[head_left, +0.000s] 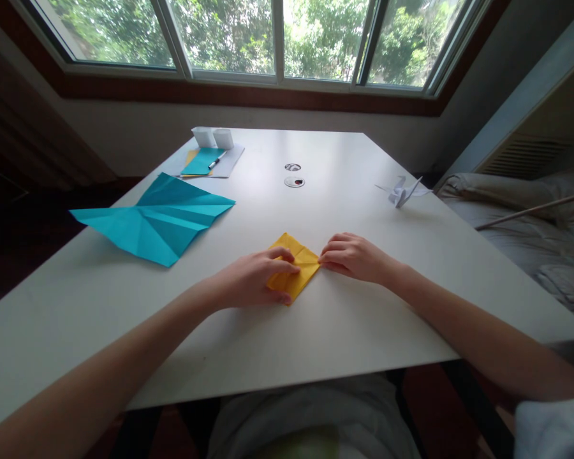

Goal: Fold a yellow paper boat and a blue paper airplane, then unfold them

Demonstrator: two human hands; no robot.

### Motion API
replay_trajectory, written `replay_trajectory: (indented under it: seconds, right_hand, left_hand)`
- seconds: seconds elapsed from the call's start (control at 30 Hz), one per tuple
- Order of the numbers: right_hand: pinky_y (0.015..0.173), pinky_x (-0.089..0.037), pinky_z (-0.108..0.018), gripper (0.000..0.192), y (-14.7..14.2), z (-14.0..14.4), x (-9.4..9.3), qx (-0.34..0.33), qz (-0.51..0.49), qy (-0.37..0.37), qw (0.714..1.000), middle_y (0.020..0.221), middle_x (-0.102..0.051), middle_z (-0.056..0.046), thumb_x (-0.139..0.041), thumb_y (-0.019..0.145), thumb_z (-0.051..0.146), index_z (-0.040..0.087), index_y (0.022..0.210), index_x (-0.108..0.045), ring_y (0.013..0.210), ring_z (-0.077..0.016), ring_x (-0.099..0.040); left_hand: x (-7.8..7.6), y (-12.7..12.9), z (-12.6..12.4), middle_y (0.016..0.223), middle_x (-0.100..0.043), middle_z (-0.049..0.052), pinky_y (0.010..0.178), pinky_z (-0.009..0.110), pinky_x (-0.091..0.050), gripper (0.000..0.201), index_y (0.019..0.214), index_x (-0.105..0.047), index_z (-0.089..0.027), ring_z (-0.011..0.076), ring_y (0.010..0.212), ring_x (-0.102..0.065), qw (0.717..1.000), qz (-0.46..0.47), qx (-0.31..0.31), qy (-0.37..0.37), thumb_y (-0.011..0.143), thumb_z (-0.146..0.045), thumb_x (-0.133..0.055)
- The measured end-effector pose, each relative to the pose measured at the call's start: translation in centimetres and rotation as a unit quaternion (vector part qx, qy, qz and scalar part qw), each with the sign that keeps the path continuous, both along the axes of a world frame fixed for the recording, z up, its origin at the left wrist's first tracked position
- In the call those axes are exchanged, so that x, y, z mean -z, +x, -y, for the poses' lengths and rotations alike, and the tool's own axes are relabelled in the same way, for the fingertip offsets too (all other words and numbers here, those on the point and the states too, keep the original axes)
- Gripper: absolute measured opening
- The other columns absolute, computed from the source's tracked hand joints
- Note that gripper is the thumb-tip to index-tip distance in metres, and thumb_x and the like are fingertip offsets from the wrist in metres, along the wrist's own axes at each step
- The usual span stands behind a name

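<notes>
A yellow sheet of paper, folded into a small diamond [303,273], lies near the front of the white table [344,338]. Over its left part rests my left hand [256,277], fingers spread and touching the paper, its thumb by the lower corner. My right hand [356,258] is closed at the diamond's right corner, fingertips pinching that tip. Part of the paper's left side is hidden beneath my left fingers. To the left, a creased blue-green sheet of paper [157,220] lies unfolded, one wing reaching past the table's left edge.
A white paper crane [399,192] stands at the right. Two small round discs [294,182] lie mid-table. At the back left are white folded paper pieces [205,137], coloured sheets [198,162] and a pen [217,159]. A window [239,38] is beyond the table.
</notes>
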State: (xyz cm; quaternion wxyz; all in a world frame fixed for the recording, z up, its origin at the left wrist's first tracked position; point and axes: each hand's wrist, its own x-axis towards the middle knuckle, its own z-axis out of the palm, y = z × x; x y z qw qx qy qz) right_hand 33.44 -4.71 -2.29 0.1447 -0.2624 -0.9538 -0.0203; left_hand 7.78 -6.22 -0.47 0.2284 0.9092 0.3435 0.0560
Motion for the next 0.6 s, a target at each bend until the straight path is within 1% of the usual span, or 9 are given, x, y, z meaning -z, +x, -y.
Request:
replay_trajectory:
  seconds: [0.1, 0.23, 0.33, 0.4, 0.5, 0.53, 0.6]
  right_hand:
    - [0.077, -0.041, -0.03, 0.024, -0.2, 0.2, -0.2, 0.003, 0.006, 0.004, 1.0, 0.09, -0.067, -0.006, -0.043, 0.09, 0.025, 0.018, 0.084, -0.066, 0.085, -0.0167, -0.055]
    - [0.077, -0.041, -0.03, 0.022, -0.4, 0.3, -0.3, 0.008, 0.012, 0.013, 1.0, 0.089, -0.067, -0.006, -0.045, 0.089, 0.023, 0.018, 0.082, -0.065, 0.085, -0.0164, -0.055]
    - [0.076, -0.041, -0.03, 0.022, -0.3, 0.3, -0.3, 0.01, 0.015, 0.024, 1.0, 0.088, -0.067, -0.006, -0.045, 0.088, 0.022, 0.017, 0.081, -0.065, 0.083, -0.0166, -0.055]
    - [0.077, -0.042, -0.031, 0.021, -0.3, 0.5, -0.3, 0.007, 0.015, 0.031, 0.999, 0.091, -0.067, -0.006, -0.046, 0.087, 0.022, 0.017, 0.081, -0.065, 0.085, -0.0171, -0.055]
    - [0.082, -0.042, -0.034, 0.016, -0.6, 1.2, -0.6, -0.019, 0.018, 0.023, 0.999, 0.103, -0.065, -0.007, -0.049, 0.084, 0.021, 0.017, 0.084, -0.064, 0.093, -0.0187, -0.054]
    - [0.084, -0.042, -0.034, 0.015, -0.8, 1.6, -0.7, -0.031, 0.017, 0.011, 0.999, 0.106, -0.065, -0.008, -0.05, 0.083, 0.021, 0.017, 0.086, -0.064, 0.096, -0.019, -0.054]
    - [0.086, -0.041, -0.034, 0.014, -1.3, 2.2, -1.0, -0.055, 0.005, -0.03, 0.998, 0.104, -0.066, -0.007, -0.052, 0.082, 0.023, 0.017, 0.087, -0.063, 0.097, -0.0185, -0.054]
  left_hand:
    - [-0.3, -0.2, 0.1, 0.127, -0.05, 0.005, 0.088, 0.036, -0.043, 0.044, 0.115, -0.059, -0.032, 0.025, 0.101, -0.057, 0.999, -0.038, 0.011, 0.036, 0.073, -0.046, -0.061]
    - [-0.6, -0.3, 0.3, 0.126, -0.051, 0.005, 0.091, 0.037, -0.041, 0.033, 0.11, -0.061, -0.035, 0.0243, 0.105, -0.055, 0.994, -0.059, 0.048, 0.08, 0.078, -0.04, -0.058]
    - [-0.9, -0.3, 0.7, 0.124, -0.053, 0.004, 0.096, 0.037, -0.038, 0.026, 0.105, -0.064, -0.033, 0.0238, 0.115, -0.049, 0.989, -0.056, 0.092, 0.099, 0.081, -0.032, -0.055]
    - [-1.1, -0.1, 0.9, 0.122, -0.056, 0.004, 0.098, 0.036, -0.037, 0.023, 0.102, -0.064, -0.029, 0.0234, 0.118, -0.046, 0.987, -0.05, 0.103, 0.108, 0.082, -0.029, -0.054]
    - [-0.9, 0.1, 0.8, 0.116, -0.06, 0.005, 0.093, 0.032, -0.041, 0.021, 0.096, -0.064, -0.022, 0.0209, 0.109, -0.054, 0.989, -0.033, 0.095, 0.106, 0.085, -0.03, -0.049]
    - [-0.8, 0.1, 0.7, 0.113, -0.061, 0.006, 0.092, 0.032, -0.042, 0.021, 0.095, -0.064, -0.021, 0.0198, 0.105, -0.056, 0.99, -0.028, 0.09, 0.107, 0.086, -0.03, -0.046]
    - [-0.5, 0.3, 0.5, 0.108, -0.064, 0.006, 0.09, 0.032, -0.043, 0.022, 0.096, -0.062, -0.019, 0.0187, 0.1, -0.058, 0.99, -0.02, 0.076, 0.119, 0.088, -0.027, -0.043]
